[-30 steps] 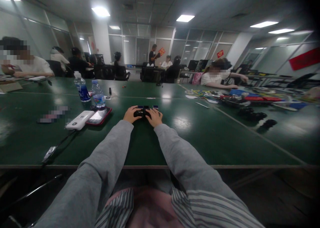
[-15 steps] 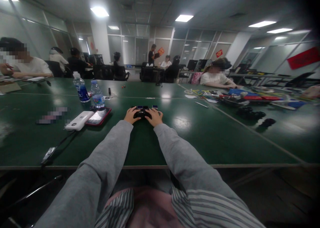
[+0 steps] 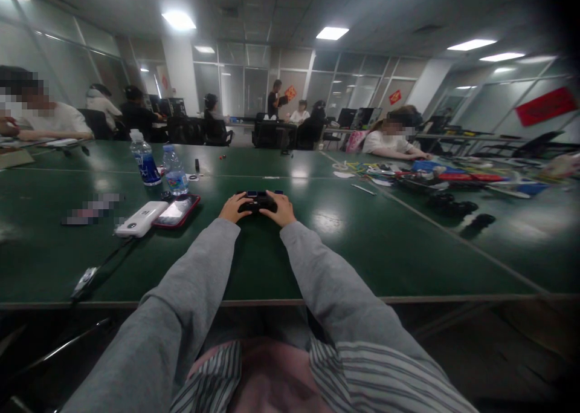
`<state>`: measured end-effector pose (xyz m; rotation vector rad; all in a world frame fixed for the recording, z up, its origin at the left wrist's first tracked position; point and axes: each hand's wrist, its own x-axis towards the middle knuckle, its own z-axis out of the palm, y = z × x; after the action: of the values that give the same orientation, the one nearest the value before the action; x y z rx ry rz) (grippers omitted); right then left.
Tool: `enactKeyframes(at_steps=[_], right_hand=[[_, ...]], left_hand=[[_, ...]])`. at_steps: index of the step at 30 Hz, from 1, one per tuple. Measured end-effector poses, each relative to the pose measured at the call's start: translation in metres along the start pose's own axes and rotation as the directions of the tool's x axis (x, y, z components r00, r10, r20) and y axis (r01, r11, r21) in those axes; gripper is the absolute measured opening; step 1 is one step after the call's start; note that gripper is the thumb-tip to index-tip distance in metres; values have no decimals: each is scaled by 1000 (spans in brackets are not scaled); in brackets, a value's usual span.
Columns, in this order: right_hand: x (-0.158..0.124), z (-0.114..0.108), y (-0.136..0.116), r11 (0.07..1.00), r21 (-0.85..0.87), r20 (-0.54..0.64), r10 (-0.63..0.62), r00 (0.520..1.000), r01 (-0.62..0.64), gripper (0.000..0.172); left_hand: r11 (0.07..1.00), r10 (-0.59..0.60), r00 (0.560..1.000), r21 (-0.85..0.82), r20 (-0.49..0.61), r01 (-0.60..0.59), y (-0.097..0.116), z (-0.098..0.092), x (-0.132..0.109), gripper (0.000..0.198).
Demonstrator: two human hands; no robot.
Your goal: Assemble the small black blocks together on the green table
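Note:
My left hand (image 3: 234, 208) and my right hand (image 3: 281, 208) reach out over the green table (image 3: 267, 262), one at each side of a small black device (image 3: 257, 204). The device looks roughly like a game controller, but its exact kind is too dark and small to make out. Fingers curl round its left and right ends, thumbs on the near side. Just behind it sits a small dark piece with a bluish face (image 3: 252, 193). Another lies by my right fingertips, mostly hidden behind them.
To the left are a white power bank (image 3: 142, 219), a red-edged phone (image 3: 178, 211) and two bottles, one blue-labelled (image 3: 145, 159). A pen (image 3: 363, 190), black objects (image 3: 453, 205) and a pile of cables (image 3: 369, 170) lie right. Co-workers sit around.
My right hand has shifted inward and forward, its fingers now covering most of the right-hand bluish piece. My left hand has moved slightly left. The view has shifted a little.

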<state>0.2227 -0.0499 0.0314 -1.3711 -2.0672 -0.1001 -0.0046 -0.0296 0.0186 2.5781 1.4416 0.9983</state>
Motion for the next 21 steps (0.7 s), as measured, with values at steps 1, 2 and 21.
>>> enactKeyframes(at_steps=[1,2,21], right_hand=[[2,-1,4,999,28,-50,28,998,-27,59],[4,-2,8,997,52,-96,61,994,-57,53],[10,23,53,890,424,62,159,985,-170,32]], left_hand=[[1000,-25,999,-7,-26,25,1,0,0,56],[998,-55,997,-19,-59,54,1,-1,0,60],[951,-295,944,-143,-146,275,-11,0,-2,50]])
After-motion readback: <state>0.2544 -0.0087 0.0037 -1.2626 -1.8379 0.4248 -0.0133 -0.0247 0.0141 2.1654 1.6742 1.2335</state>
